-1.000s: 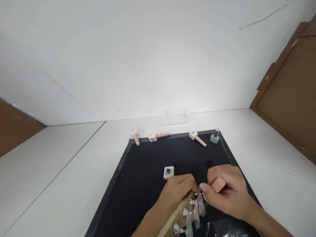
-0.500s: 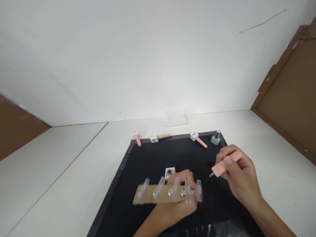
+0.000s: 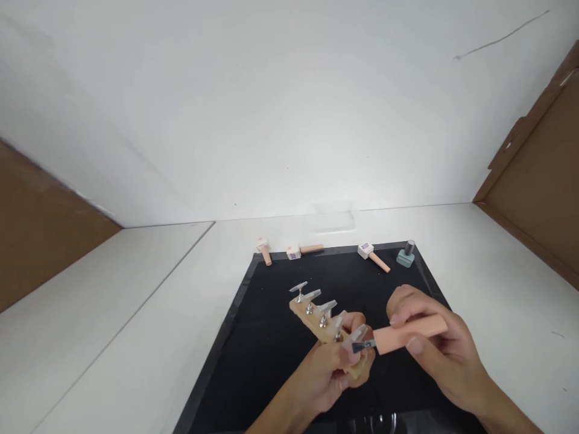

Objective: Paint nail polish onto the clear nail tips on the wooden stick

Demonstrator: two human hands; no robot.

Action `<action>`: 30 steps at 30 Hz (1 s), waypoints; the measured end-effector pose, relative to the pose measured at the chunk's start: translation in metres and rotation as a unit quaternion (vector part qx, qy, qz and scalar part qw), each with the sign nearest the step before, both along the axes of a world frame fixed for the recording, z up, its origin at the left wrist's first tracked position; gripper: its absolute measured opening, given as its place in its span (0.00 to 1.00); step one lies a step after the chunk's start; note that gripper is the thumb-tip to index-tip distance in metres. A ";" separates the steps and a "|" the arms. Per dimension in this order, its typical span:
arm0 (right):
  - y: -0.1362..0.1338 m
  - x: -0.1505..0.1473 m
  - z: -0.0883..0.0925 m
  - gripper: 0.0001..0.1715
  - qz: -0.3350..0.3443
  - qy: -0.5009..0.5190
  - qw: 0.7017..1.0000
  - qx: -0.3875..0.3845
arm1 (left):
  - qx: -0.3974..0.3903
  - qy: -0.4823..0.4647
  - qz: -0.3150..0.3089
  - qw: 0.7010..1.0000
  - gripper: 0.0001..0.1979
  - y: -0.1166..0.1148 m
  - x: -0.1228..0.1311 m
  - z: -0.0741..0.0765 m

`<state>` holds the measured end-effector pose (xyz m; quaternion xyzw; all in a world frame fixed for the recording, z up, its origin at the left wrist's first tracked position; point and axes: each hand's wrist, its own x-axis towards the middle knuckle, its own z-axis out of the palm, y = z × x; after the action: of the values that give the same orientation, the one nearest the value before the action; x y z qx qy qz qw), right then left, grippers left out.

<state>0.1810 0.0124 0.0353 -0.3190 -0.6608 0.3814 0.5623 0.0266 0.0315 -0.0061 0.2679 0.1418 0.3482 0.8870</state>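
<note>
My left hand [image 3: 332,371] is closed round the near end of a wooden nail-tip holder [image 3: 312,319] that carries several clear nail tips on metal stands. The holder slants up and to the left over the black mat [image 3: 271,337]. My right hand [image 3: 436,355] pinches a peach-coloured polish brush cap [image 3: 409,334]. Its small dark brush [image 3: 362,346] touches the clear tip nearest my left fingers.
Along the mat's far edge lie three white polish bottles with peach caps [image 3: 263,248] [image 3: 305,250] [image 3: 373,256] and an upright teal bottle [image 3: 406,255]. A white table [image 3: 136,313] surrounds the mat. Brown board [image 3: 538,181] stands at the right and a white wall behind.
My left hand swung the holder from level to slanting up-left. My right hand came down and left, bringing the brush onto the nearest clear tip. The open white bottle is now hidden.
</note>
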 end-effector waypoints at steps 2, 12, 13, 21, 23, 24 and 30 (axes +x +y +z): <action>0.001 0.000 0.002 0.10 0.002 -0.013 1.000 0.002 | 0.002 0.002 -0.008 1.000 0.26 0.000 0.001 0.000; 0.003 0.002 0.009 0.08 -0.004 -0.081 0.992 0.101 | 0.013 -0.013 -0.030 0.999 0.25 0.003 0.001 0.003; 0.003 0.002 0.010 0.08 -0.003 -0.089 0.990 0.112 | 0.012 -0.015 -0.030 0.999 0.25 0.003 0.001 0.003; 0.004 0.003 0.013 0.01 -0.023 -0.133 0.978 0.159 | 0.019 -0.028 -0.034 0.999 0.25 0.004 -0.001 -0.003; 0.005 0.002 0.014 0.00 -0.034 -0.147 0.973 0.174 | 0.018 -0.030 -0.034 0.999 0.26 0.004 -0.001 -0.005; 0.005 0.002 0.015 0.01 -0.041 -0.152 0.971 0.181 | 0.016 -0.031 -0.035 0.999 0.26 0.004 -0.001 -0.005; 0.005 0.003 0.011 0.08 -0.047 -0.124 0.977 0.169 | 0.012 -0.039 -0.036 0.999 0.26 0.005 -0.003 -0.003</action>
<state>0.1839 0.0169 0.0458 -0.2950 -0.7643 0.1947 0.5393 0.0238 0.0361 -0.0093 0.2697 0.0928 0.3285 0.9004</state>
